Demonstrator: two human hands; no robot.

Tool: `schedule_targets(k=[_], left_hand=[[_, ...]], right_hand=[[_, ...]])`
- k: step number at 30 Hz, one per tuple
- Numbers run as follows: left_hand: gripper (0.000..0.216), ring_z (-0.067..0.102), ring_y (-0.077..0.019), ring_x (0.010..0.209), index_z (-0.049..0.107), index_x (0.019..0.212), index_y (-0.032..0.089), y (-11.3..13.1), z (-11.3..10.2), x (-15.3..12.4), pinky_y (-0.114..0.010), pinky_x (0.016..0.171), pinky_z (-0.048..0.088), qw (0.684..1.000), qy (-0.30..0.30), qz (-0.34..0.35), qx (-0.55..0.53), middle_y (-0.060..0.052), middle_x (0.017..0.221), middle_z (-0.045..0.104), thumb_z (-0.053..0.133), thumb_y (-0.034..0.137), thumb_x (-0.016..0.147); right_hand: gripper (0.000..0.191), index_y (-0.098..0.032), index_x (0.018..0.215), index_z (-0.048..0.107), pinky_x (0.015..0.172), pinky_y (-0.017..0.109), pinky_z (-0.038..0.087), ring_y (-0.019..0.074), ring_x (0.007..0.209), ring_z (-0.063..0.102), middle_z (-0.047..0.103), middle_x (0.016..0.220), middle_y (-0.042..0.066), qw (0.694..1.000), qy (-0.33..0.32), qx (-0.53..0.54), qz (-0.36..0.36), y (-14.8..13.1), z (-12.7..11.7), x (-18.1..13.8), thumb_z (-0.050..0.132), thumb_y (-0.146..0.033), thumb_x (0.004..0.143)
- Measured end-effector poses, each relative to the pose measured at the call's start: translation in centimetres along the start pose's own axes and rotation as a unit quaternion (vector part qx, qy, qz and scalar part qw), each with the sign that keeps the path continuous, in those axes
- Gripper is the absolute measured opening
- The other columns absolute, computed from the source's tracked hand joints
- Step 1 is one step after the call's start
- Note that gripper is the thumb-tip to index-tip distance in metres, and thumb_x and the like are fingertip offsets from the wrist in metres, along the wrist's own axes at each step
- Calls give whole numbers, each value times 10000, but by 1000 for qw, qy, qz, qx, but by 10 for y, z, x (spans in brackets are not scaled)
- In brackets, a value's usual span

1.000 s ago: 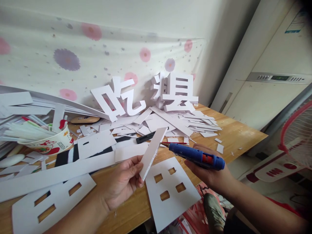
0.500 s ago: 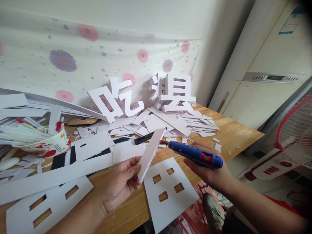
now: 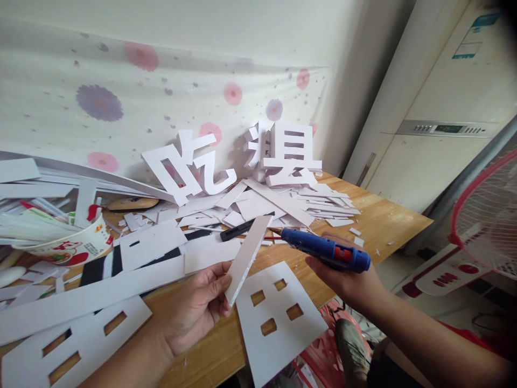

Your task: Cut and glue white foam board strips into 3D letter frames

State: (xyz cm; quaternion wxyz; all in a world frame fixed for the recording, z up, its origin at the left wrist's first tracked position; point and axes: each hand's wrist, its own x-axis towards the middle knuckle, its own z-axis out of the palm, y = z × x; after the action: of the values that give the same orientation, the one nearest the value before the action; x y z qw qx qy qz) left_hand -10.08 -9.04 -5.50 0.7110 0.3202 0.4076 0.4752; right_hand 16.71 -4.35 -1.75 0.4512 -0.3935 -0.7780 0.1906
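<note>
Between the thumb and fingers of my left hand (image 3: pixel 202 302) is a narrow white foam board strip (image 3: pixel 249 258), held tilted with its far end up. My right hand (image 3: pixel 351 280) grips a blue glue gun (image 3: pixel 323 248), whose nozzle points left at the strip's upper right edge. Whether the tip touches that edge I cannot tell. Below the strip, a white board with square cut-outs (image 3: pixel 283 353) lies partly over the table's front edge. Another board with cut-outs (image 3: pixel 92 334) lies beneath my left forearm.
White three-dimensional characters (image 3: pixel 293 151) stand at the back among piled board scraps (image 3: pixel 258 202). A black cutter knife (image 3: pixel 238 229) lies behind the strip. At left is a paper tub (image 3: pixel 81 245) of offcuts. A red-rimmed racket (image 3: pixel 456 215) is beyond the wooden table (image 3: pixel 396 215) at right.
The glue gun's nozzle has moved slightly up along the strip's edge. Both hands keep their hold, and the whole view has shifted a little.
</note>
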Motion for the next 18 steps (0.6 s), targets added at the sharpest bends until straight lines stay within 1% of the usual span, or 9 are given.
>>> schedule_targets(k=[5, 9, 18], left_hand=[[287, 460, -51, 477, 685, 921, 167, 0, -1, 0, -148, 463, 382, 1000, 0, -3, -2, 14, 611, 575, 780, 338, 711], [284, 451, -48, 474, 689, 918, 164, 0, 0, 0, -146, 457, 375, 1000, -7, -3, 3, 15, 606, 571, 777, 341, 714], [305, 448, -40, 474, 684, 936, 155, 1, 1, 0, -142, 456, 366, 1000, -5, -10, 7, 19, 617, 561, 775, 346, 716]], right_hand=[[231, -219, 618, 459, 484, 275, 427, 129, 535, 490, 503, 600, -21, 1000, 23, -16, -4, 3, 0, 1, 617, -239, 785], [177, -220, 639, 499, 476, 277, 437, 131, 527, 501, 534, 603, -20, 999, 35, -5, -2, 4, 0, 2, 614, -229, 772], [139, -214, 648, 534, 476, 260, 451, 119, 510, 501, 553, 596, -25, 998, 52, 0, 35, 0, -3, 2, 627, -230, 749]])
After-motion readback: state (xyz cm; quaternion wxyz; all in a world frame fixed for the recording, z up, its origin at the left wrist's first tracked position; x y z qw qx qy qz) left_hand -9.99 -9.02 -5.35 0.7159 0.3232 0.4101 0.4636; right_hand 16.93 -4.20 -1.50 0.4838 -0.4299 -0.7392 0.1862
